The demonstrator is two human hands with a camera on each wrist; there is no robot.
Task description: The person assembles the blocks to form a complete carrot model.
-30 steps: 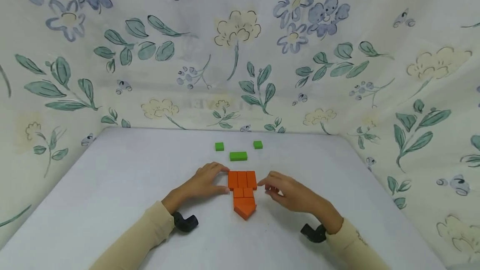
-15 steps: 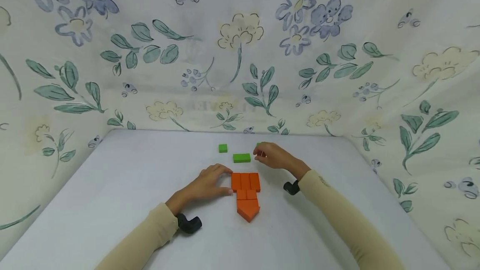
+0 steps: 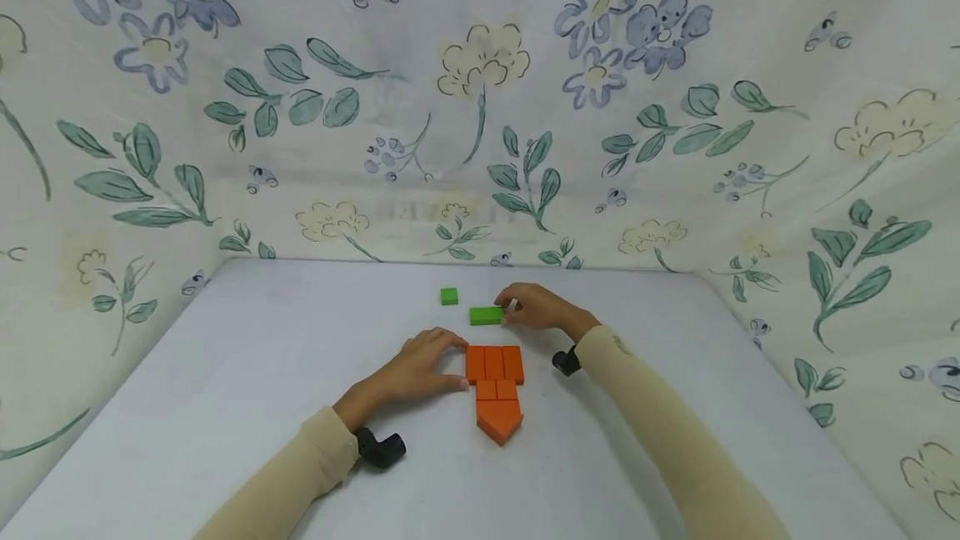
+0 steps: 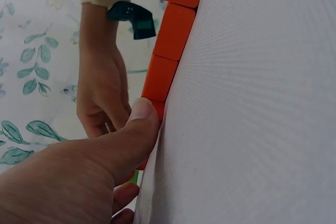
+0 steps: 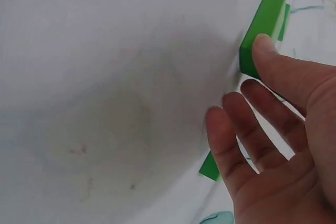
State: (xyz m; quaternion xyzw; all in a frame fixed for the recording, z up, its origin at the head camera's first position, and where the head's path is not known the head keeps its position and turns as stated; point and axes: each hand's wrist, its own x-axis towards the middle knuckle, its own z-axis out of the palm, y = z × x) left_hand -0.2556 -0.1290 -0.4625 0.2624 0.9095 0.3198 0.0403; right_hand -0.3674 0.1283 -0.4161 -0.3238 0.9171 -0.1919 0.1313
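Note:
Several orange blocks (image 3: pixel 493 363) lie together on the white table: a row of three long ones, two small ones below, and a pointed piece (image 3: pixel 499 420) nearest me. My left hand (image 3: pixel 411 369) rests at the row's left side, thumb at the lower corner and index finger at the upper one. In the left wrist view its thumb touches an orange block's side (image 4: pixel 160 77). Beyond the row, my right hand (image 3: pixel 542 307) pinches the right end of a long green block (image 3: pixel 483 317). The right wrist view shows the thumb on that green block (image 5: pixel 265 19).
A small green block (image 3: pixel 448 297) sits behind the long one, to the left. Another small green block (image 5: pixel 209 167), hidden by the right hand in the head view, shows past its fingers. A flowered cloth (image 3: pixel 420 223) hangs along the table's back and sides.
My right hand has moved from beside the orange row out to the green blocks, then left onto the long green block's end. The left hand has stayed at the orange row.

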